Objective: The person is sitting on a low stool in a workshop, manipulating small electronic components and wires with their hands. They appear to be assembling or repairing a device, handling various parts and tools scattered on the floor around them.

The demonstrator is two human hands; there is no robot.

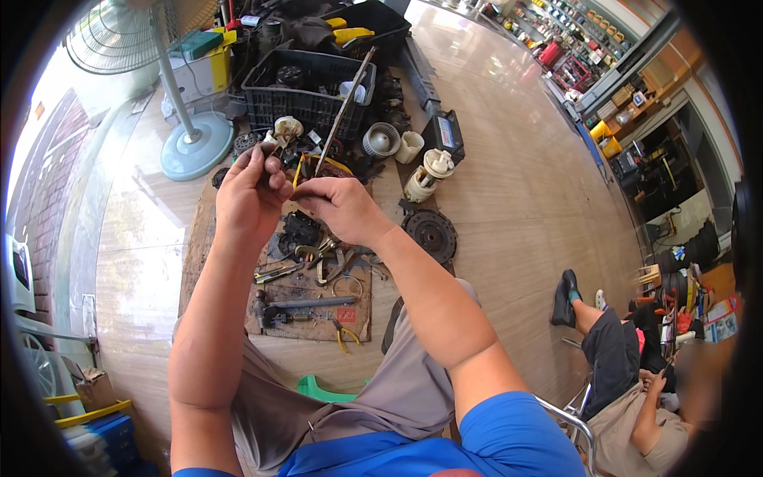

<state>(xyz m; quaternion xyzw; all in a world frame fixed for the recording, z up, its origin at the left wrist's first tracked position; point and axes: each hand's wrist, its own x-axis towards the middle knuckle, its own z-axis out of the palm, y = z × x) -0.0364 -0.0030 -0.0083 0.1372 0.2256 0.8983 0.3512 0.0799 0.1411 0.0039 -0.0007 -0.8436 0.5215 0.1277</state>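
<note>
Ahead, a black crate (266, 105) and fan (172, 83) stand beyond curled hands (248, 195) (350, 208), their grip unclear.

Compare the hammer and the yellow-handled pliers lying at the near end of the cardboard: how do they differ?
The hammer is longer and bulkier; the pliers are smaller and slimmer. The hammer looks dark grey, while the pliers have yellow handles. The hammer lies crosswise, head to the left; the pliers' handles spread toward the person. Both are hand tools lying loose.
</note>
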